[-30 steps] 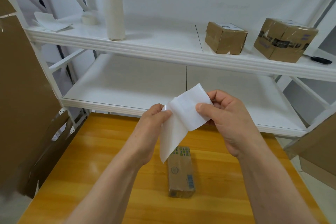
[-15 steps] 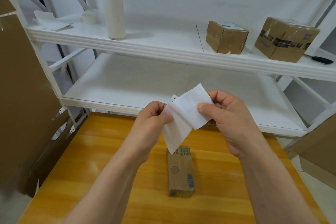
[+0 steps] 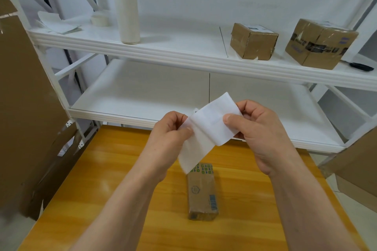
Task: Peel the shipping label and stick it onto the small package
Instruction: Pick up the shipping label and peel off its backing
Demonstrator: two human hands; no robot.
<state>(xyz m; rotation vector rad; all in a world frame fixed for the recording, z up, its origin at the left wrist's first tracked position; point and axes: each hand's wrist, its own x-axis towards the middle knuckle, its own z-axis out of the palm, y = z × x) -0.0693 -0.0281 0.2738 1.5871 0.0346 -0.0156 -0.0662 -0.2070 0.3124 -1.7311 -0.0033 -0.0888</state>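
Observation:
I hold a white shipping label [image 3: 206,128] in the air with both hands, blank back side toward me. My left hand [image 3: 169,134] pinches its left edge between thumb and fingers. My right hand [image 3: 259,128] pinches its upper right part. A loose white layer hangs down from the left pinch. Below the label, a small brown cardboard package [image 3: 203,193] with green and blue print lies flat on the orange wooden table [image 3: 98,199], apart from both hands. The label covers the package's far end.
A white shelf unit [image 3: 183,55] stands behind the table. On its upper shelf are a tall white bottle [image 3: 126,10], a tape roll [image 3: 100,19], loose papers [image 3: 57,24], two brown boxes [image 3: 253,42] [image 3: 318,44] and a black pen [image 3: 360,66]. Flat cardboard [image 3: 24,108] leans at left; another box [image 3: 355,167] stands at right.
The hanging white layer has shortened and pulled up toward my left hand. Both hands stay pinched on the label at nearly the same place.

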